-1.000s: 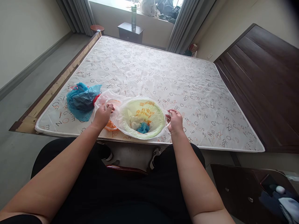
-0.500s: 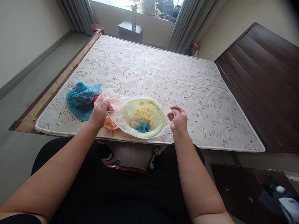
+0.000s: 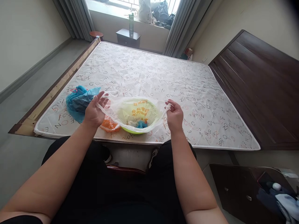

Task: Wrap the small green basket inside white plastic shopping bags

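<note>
The head view showed the left hand (image 3: 96, 109) raised to the left of the green container (image 3: 133, 132), its fingers spread apart, with one handle of the white bag (image 3: 140, 112) hooked near the thumb. The right hand (image 3: 174, 113), to the right of the container, had its fingers pinched on the opposite handle. Between them, the white bag sat in the container and was drawn up above its rim, so the green wall appeared bare mainly at the near side.

I judged the step in hand to be raising and spreading the bag by its handles; the next move seemed to call for a firmer left grip and an even pull.

Inside the bag, a blue scrap (image 3: 141, 124) lay beside pale crumpled pieces (image 3: 132, 122), which I could not identify. Left of the container was an orange bag (image 3: 108, 124), partly covered by the left hand. Farther left, the same hand hid one edge of the blue bag (image 3: 78, 102), whose dark content was unclear. The mattress (image 3: 177, 77) lay under the container.
</note>
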{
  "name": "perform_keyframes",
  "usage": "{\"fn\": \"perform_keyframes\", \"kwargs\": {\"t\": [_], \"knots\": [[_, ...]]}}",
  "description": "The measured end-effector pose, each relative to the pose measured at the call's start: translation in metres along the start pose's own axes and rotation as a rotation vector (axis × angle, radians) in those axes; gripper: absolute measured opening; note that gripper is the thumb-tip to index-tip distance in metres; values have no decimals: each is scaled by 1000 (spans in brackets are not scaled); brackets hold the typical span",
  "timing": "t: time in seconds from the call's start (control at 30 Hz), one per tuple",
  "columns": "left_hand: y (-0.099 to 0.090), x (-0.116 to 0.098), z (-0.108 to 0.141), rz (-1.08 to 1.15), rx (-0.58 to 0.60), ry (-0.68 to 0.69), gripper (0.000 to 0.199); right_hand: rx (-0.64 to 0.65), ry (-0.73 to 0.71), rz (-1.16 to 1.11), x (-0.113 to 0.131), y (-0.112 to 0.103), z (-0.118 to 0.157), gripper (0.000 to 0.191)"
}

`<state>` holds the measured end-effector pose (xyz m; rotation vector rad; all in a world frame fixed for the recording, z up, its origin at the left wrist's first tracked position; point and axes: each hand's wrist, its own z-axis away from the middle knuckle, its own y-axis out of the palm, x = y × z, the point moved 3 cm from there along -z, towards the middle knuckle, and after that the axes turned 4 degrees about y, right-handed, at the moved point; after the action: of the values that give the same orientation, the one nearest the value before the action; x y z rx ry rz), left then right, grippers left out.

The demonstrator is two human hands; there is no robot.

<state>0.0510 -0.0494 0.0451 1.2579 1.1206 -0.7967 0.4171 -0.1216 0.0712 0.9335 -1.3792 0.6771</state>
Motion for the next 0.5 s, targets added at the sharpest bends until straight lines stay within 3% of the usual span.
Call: {"fn": "perform_keyframes", "kwargs": {"t": [0.13,0.2,0.23,0.37,0.5], "knots": [[9,4,3,-33,111,-7,61,68,-40,195,-11,3,0,14],[8,11,0,-69,103,-21,69,67,-52,234,-15,-1,-4,7],[6,14,-2,-86,74,-20,70,39,-38,211,-18,-6,-8,13],[-9,21,-15,-78,-124,2,54,-119,217,-78,-31,-27,-28,28],[-13,25,-21,47,-193,-9,38,-37,441,-276,-42,-27,-37,34]]}}
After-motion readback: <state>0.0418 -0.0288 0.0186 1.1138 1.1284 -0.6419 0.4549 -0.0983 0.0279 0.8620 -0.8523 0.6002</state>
